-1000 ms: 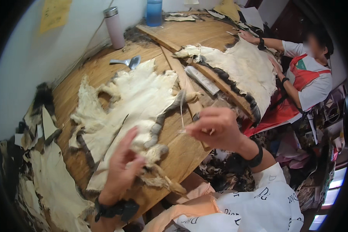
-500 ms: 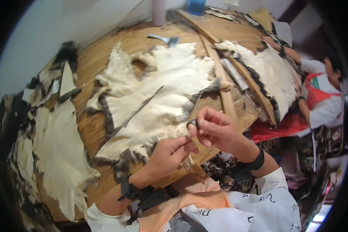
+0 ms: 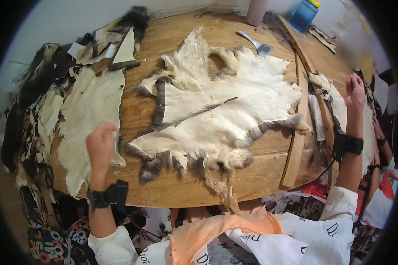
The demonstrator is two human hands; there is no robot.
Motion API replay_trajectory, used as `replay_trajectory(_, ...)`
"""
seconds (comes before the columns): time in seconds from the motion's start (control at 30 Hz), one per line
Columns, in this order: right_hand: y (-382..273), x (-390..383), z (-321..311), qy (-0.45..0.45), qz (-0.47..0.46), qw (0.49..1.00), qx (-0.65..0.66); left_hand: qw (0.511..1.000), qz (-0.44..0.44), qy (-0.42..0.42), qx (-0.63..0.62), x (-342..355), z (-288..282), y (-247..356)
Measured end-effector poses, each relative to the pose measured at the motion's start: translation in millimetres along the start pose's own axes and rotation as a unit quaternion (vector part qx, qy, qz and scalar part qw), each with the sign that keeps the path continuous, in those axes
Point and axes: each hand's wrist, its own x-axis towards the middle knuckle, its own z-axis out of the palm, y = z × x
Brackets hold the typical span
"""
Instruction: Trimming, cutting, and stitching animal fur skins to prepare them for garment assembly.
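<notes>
A large pale hide lies skin side up on the wooden table. Dark fur fringes its edge, and a long slit with dark fur crosses its middle. My left hand is closed in a fist above a second pale hide on the left; whatever it grips is hidden. Far to the right, my right hand is raised with its fingers pinched together. Thin pale strands of thread show beside those fingertips. Neither hand touches the middle hide.
A scraper with a broad blade lies behind the hide. Wooden slats run along its right side. Beyond stand a pink bottle and a blue bottle. Fur scraps are piled at left. A co-worker's arm is at far right.
My hands were together at the hide's near edge; they have moved wide apart, left hand to the left and right hand to the right and up. The view has also shifted.
</notes>
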Motion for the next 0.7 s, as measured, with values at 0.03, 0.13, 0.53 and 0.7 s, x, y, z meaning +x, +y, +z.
replay_trajectory(0.03, 1, 5, 14, -0.026, -0.001, 0.999, -0.028, 1.0, -0.005, 0.001, 0.002, 4, -3, 6)
replay_trajectory(0.13, 22, -35, 93, -0.178, 0.021, 0.971, -0.157, 0.998, -0.039, 0.033, -0.025, 15, 12, 23)
replay_trajectory(0.53, 99, -191, 218, -0.578, -0.001, 0.793, -0.194, 0.979, 0.132, -0.101, -0.119, -1, 160, 156)
replay_trajectory(0.7, 107, -192, 210, -0.582, -0.04, 0.787, -0.203, 0.984, 0.116, -0.119, -0.06, 0, 163, 166)
